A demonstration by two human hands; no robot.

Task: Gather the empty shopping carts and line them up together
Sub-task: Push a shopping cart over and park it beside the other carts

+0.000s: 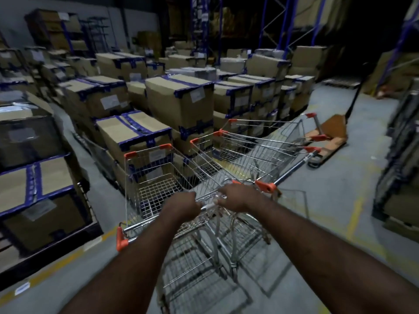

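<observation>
2 bare hands clench the silver handle bar [207, 206] of the nearest silver wire shopping cart with orange plastic corner caps [158, 184]: the left hand [181, 205] and the right hand [233, 198] sit close together near the bar's middle, fingers curled over it. This cart stands on the grey concrete floor [328, 200], its basket pointing away from the person, just beside a low stack of brown cardboard boxes edged with blue tape [179, 96]. Several more wire carts of the same kind [260, 150] are bunched at an angle on its right, their baskets overlapping; how many, I cannot tell. Beyond them an orange pallet jack [333, 130] rests on the floor. A faded yellow floor line [356, 214] runs along the right, and tall blue steel racking [285, 19] rises in the dark background.
</observation>
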